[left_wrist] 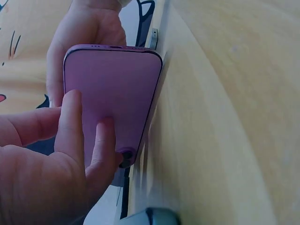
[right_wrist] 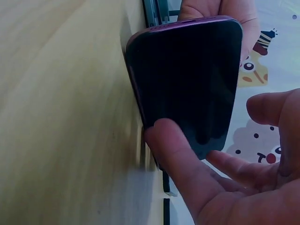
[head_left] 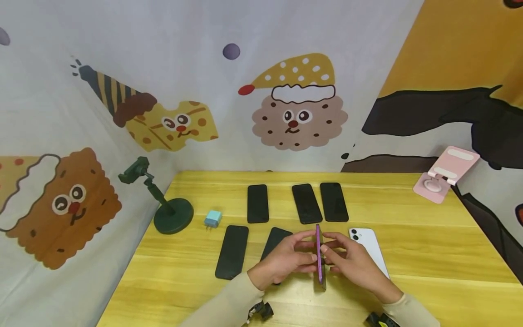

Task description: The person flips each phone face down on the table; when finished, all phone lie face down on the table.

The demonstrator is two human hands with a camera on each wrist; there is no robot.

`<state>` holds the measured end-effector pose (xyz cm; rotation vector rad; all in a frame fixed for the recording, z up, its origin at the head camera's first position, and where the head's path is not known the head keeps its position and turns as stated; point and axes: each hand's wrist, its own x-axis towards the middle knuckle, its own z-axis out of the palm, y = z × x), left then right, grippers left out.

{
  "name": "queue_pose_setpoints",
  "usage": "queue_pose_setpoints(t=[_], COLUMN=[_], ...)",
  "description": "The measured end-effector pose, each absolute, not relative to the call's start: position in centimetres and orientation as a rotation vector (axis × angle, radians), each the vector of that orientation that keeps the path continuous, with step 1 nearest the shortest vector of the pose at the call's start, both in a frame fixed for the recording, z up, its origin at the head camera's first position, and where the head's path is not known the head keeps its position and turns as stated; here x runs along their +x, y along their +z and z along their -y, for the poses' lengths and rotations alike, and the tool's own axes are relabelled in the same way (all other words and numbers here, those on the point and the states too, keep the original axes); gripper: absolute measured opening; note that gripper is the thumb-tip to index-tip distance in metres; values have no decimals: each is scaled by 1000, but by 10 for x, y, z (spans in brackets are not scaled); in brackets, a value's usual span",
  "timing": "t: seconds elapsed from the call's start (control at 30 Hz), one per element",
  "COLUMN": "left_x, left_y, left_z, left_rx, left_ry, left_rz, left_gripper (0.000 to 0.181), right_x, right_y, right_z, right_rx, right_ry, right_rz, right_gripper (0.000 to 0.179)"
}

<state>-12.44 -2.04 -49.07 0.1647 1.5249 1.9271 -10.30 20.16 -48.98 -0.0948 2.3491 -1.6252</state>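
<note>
With the dial centred on it, the purple phone [left_wrist: 112, 79] stands on its long edge between both hands; I can't tell whether it rests on the table [head_left: 433, 254]. The left hand's [head_left: 286, 256] fingers lie loosely extended against its back; the right hand's [head_left: 354, 263] thumb touches the dark screen [right_wrist: 187, 79], nothing curled round it. So it's merely sandwiched, I'd say: should one side ease off, it could topple toward nine, onto the dark phone [head_left: 278, 234] partly beneath the left hand, or toward three, against the white phone [head_left: 371, 245]. A forward slip could knock the two black phones [head_left: 333, 202] near twelve.
</note>
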Motion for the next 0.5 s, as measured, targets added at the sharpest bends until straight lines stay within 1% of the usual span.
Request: queue_pose_setpoints(t=[0.27, 0.5], left_x=[-123, -122], left_y=[-492, -490], left_z=[13, 13], left_rx=[201, 198], left_ry=[1892, 1871], left_rz=[-1463, -1520], left_gripper=[73, 67], right_x=[-102, -101], right_y=[-489, -485], right_z=[-204, -209], right_rx=[-118, -70], right_ry=[-1603, -1566], right_rz=[-2375, -2418], right_gripper=[58, 57])
